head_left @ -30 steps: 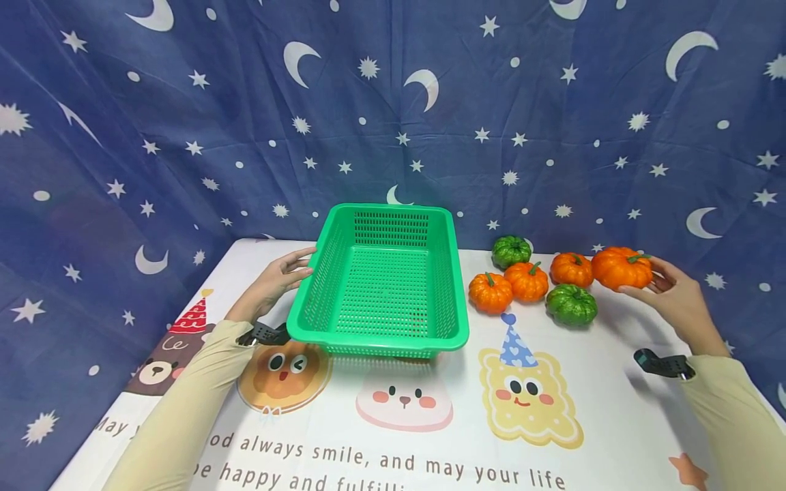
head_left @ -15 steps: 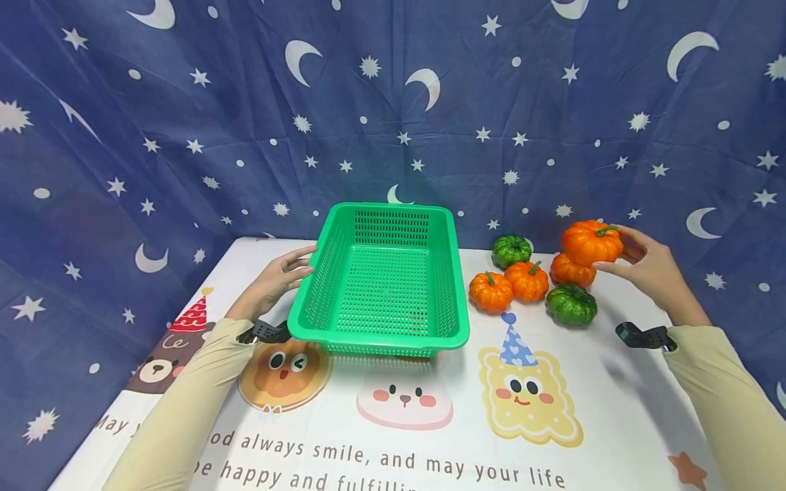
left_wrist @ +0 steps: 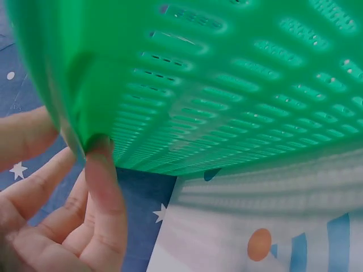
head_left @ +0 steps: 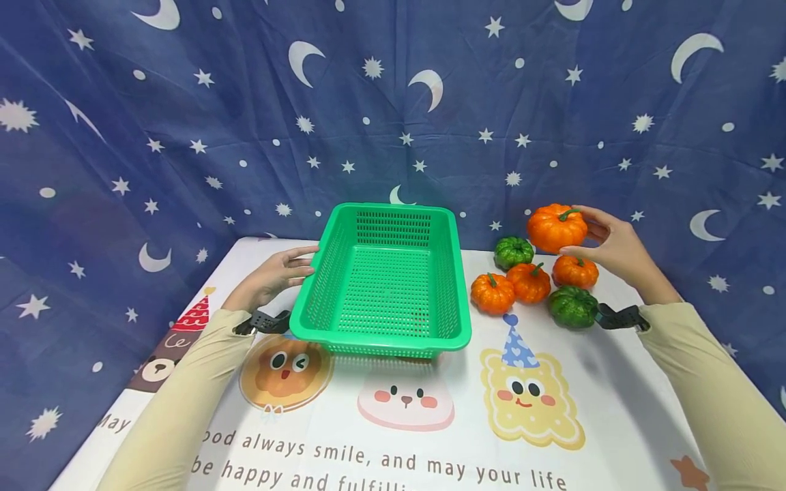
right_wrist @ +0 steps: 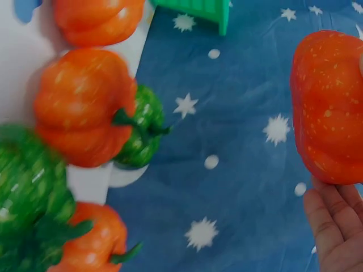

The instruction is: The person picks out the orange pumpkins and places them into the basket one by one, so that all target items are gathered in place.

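Observation:
My right hand (head_left: 617,247) holds a large orange pumpkin (head_left: 548,229) up in the air, above and behind the smaller pumpkins on the table. In the right wrist view this pumpkin (right_wrist: 326,107) shows at the right edge, with the fingers (right_wrist: 332,218) against it; part of the grip is out of frame. At the left side of the green plastic basket (head_left: 381,343), my left hand (head_left: 270,276) grips the rim. The left wrist view shows thumb and fingers (left_wrist: 106,192) pinching that rim (left_wrist: 71,133). Nothing lies inside the basket.
Right of the basket lie small orange pumpkins (head_left: 493,294) (head_left: 529,284) (head_left: 576,273) and two green ones (head_left: 513,253) (head_left: 572,307). The white printed tablecloth (head_left: 467,464) covers the table. A dark blue star-patterned curtain (head_left: 368,157) hangs close behind.
My right hand has lifted the large orange pumpkin and carried it left, from beside the small pumpkins to above them. The left hand and the basket have stayed in place.

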Action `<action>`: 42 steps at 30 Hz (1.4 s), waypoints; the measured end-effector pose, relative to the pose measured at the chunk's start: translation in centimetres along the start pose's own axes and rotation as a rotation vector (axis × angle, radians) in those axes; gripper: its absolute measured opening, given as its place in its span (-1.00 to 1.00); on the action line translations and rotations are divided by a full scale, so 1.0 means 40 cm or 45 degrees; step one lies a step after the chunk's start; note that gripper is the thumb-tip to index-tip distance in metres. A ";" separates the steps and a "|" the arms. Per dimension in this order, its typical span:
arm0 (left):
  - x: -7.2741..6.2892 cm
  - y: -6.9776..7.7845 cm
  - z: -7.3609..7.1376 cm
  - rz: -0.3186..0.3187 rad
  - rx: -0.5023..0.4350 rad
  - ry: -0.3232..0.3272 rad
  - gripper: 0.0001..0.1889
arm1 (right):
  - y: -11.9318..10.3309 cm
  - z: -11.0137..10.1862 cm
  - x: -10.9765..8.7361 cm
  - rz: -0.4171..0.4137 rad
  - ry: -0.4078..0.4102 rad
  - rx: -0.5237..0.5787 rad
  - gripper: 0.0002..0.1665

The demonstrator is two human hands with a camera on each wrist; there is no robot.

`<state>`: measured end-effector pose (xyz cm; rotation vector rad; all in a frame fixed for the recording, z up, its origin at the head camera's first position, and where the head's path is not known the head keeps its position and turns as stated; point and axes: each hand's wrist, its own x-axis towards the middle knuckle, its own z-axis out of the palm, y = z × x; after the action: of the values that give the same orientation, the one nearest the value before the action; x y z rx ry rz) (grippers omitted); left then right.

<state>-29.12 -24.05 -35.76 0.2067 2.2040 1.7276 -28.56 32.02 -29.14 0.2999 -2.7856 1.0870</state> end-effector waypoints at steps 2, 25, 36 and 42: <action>0.001 0.001 0.001 -0.002 0.008 -0.003 -0.33 | -0.020 0.006 0.009 -0.012 -0.011 0.009 -0.04; 0.001 -0.033 0.003 0.085 -0.096 0.028 -0.36 | -0.217 0.104 0.112 -0.298 -0.127 0.084 -0.09; -0.004 -0.043 -0.002 0.096 -0.127 0.012 -0.39 | -0.286 0.172 0.165 -0.391 -0.225 0.126 -0.05; -0.004 -0.046 -0.001 0.098 -0.137 0.022 -0.40 | -0.322 0.221 0.188 -0.428 -0.271 0.162 -0.06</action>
<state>-28.82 -24.60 -37.51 0.2544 2.1342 1.8900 -33.33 15.72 -25.67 0.9115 -2.7017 1.2065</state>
